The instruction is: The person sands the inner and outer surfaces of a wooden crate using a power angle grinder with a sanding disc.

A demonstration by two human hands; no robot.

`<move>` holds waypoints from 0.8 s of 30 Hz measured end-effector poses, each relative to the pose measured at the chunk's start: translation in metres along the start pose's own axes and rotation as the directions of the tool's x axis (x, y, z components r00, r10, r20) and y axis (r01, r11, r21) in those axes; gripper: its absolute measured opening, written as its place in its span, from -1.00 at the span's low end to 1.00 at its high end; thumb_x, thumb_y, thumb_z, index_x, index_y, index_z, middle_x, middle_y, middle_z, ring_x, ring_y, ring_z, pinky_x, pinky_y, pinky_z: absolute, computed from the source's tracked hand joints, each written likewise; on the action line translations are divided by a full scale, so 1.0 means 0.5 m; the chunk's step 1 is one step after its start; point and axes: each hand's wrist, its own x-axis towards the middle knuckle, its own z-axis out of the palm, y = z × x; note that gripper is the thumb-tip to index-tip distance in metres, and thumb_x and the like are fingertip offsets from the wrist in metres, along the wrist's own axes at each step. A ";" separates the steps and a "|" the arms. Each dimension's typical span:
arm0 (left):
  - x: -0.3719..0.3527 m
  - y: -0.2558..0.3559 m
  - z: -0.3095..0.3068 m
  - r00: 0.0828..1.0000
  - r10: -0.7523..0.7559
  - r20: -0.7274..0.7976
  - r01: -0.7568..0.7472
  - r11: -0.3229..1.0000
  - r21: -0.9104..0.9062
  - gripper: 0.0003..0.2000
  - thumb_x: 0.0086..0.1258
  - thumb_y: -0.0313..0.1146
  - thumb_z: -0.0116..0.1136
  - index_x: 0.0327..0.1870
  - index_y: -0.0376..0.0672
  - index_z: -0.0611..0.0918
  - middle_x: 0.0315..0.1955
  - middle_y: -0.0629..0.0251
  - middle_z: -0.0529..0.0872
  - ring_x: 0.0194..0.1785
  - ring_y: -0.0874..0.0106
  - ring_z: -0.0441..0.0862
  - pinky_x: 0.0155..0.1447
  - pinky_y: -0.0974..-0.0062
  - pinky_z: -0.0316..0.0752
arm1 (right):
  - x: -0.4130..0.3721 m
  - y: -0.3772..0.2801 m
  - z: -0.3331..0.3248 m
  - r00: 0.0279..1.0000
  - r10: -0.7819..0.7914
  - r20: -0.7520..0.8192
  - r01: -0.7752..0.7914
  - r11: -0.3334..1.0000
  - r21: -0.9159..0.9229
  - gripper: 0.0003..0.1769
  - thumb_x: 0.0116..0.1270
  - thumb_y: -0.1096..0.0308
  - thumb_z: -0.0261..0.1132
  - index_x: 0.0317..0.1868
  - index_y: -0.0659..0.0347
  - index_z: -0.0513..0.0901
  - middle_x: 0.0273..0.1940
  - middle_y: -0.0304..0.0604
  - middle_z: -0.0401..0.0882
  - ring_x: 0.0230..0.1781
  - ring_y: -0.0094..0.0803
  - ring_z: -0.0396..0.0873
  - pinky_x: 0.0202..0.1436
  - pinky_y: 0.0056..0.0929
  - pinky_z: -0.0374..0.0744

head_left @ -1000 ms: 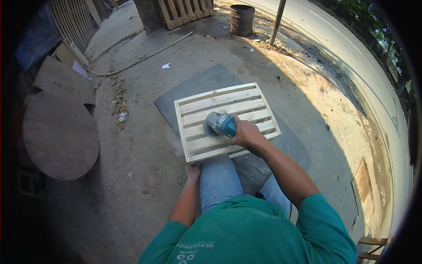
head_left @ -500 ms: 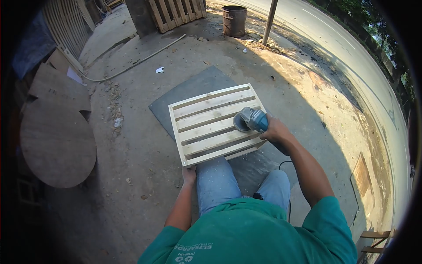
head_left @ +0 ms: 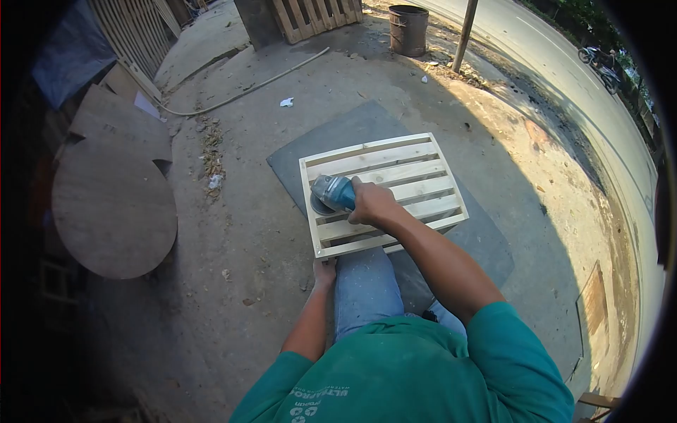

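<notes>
A pale slatted wooden crate (head_left: pixel 416 190) rests by my knees over a dark grey mat (head_left: pixel 296 156). My right hand (head_left: pixel 371 204) is closed around a blue and silver angle grinder (head_left: pixel 334 193). Its round disc lies against the slats near the crate's left side. At the near left corner, my left hand (head_left: pixel 325 271) grips the crate from below; its fingertips are hidden under the frame.
Round-edged wooden boards (head_left: pixel 116 211) lean at the left. A hose (head_left: pixel 247 92) runs across the concrete beyond the mat. Farther off stand a rusty metal drum (head_left: pixel 409 32), a post (head_left: pixel 465 35) and a wooden pallet (head_left: pixel 314 17). A road curves along the right.
My right hand has carried the angle grinder from the right side of the crate across to its left side. My left hand stays at the near left corner. The view has shifted slightly.
</notes>
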 end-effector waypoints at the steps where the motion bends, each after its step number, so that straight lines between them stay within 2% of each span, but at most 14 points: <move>1: 0.004 0.001 0.000 1.000 0.025 -0.003 -0.025 1.000 0.006 -0.70 0.47 -0.38 0.24 0.14 -0.30 0.66 -0.02 -0.05 0.80 0.08 0.11 0.77 0.10 0.23 0.60 | 0.017 -0.020 0.006 1.000 -0.024 0.001 0.024 1.000 -0.005 -0.24 -0.02 0.24 0.53 0.24 0.20 0.47 0.01 0.06 0.74 0.07 0.01 0.72 0.16 -0.10 0.65; 5: -0.002 0.023 -0.001 0.998 -0.057 0.001 0.057 0.996 -0.065 -0.71 0.45 -0.37 0.26 0.11 -0.30 0.68 -0.04 -0.07 0.80 0.05 0.06 0.77 0.10 0.20 0.60 | 0.030 -0.041 -0.004 0.998 -0.063 0.031 0.064 0.996 -0.056 -0.22 0.00 0.24 0.51 0.27 0.18 0.47 0.02 0.07 0.74 0.07 0.01 0.72 0.17 -0.10 0.65; 9: 0.006 -0.037 0.012 0.995 -0.095 0.038 0.097 0.994 -0.056 -0.70 0.44 -0.36 0.29 0.12 -0.28 0.68 -0.02 -0.08 0.79 0.07 0.04 0.75 0.12 0.19 0.59 | 0.002 0.036 -0.038 1.000 -0.030 0.004 0.030 0.995 -0.092 -0.27 -0.04 0.24 0.51 0.20 0.18 0.50 -0.01 0.09 0.74 0.03 0.05 0.72 0.11 -0.07 0.66; 13: 0.010 -0.043 0.014 0.991 -0.118 0.063 0.122 0.990 -0.064 -0.64 0.43 -0.37 0.30 0.20 -0.27 0.64 0.04 -0.08 0.77 0.15 0.01 0.72 0.18 0.16 0.58 | -0.062 0.156 -0.094 0.990 0.125 -0.072 -0.129 0.990 -0.055 -0.26 -0.13 0.23 0.54 0.12 0.23 0.50 -0.06 0.14 0.75 0.00 0.11 0.72 0.10 -0.06 0.65; 17: 0.008 -0.040 0.013 0.992 -0.095 0.079 0.097 0.995 -0.027 -0.56 0.44 -0.40 0.28 0.32 -0.24 0.55 0.14 -0.11 0.71 0.26 -0.02 0.66 0.25 0.14 0.55 | -0.101 0.293 -0.127 0.944 0.295 -0.149 -0.295 0.955 0.019 -0.18 -0.20 0.22 0.57 0.18 0.20 0.53 -0.03 0.18 0.73 0.01 0.12 0.71 0.11 -0.08 0.65; 21: 0.010 -0.049 0.018 0.991 -0.099 0.094 0.105 0.993 -0.057 -0.51 0.45 -0.39 0.26 0.39 -0.22 0.49 0.21 -0.13 0.66 0.32 -0.05 0.60 0.30 0.12 0.53 | -0.119 0.441 -0.138 0.890 0.397 -0.224 -0.365 0.915 0.171 -0.12 -0.27 0.25 0.59 0.20 0.25 0.55 -0.02 0.15 0.73 0.01 0.04 0.72 0.12 -0.12 0.66; 24: 0.011 -0.046 0.019 0.990 -0.097 0.103 0.103 0.993 -0.058 -0.47 0.46 -0.38 0.25 0.44 -0.19 0.44 0.24 -0.13 0.64 0.34 -0.06 0.58 0.33 0.11 0.50 | -0.114 0.469 -0.142 0.849 0.461 -0.257 -0.410 0.883 0.229 -0.12 -0.28 0.28 0.61 0.19 0.30 0.56 -0.01 0.14 0.74 0.00 -0.02 0.73 0.12 -0.16 0.66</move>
